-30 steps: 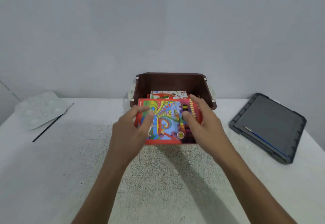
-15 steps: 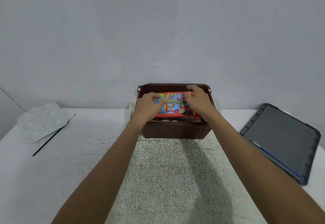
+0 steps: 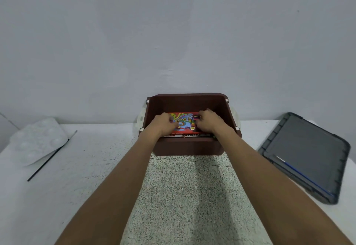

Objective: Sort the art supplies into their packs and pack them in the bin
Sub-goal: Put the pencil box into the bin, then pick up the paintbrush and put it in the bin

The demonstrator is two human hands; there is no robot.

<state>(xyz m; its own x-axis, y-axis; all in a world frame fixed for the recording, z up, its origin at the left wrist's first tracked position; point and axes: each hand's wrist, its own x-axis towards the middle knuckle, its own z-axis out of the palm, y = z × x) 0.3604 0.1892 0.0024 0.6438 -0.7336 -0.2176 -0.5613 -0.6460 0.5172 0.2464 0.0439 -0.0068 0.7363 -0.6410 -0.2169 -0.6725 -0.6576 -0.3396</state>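
Both arms are stretched out into the brown plastic bin (image 3: 187, 148), a boxy tub with rounded corners sitting against the wall. The left hand (image 3: 161, 124) and right hand (image 3: 209, 122) each have fingers curled onto an end of a flat red cardboard pack (image 3: 185, 122) with a swirly rainbow print, held level down inside the bin. A white edge (image 3: 190, 134) reading OIL PASTELS peeks out right below it; can't tell if that's the same pack or another box. The bin sits at the far end of a nubby speckled mat (image 3: 192, 196). Off to the left there's a white dimpled plastic palette (image 3: 38, 140) with a thin black paintbrush (image 3: 52, 155) beside it. On the right lies a dark grey ribbed lid (image 3: 304, 154) with a blue-handled brush (image 3: 294, 169) on it.
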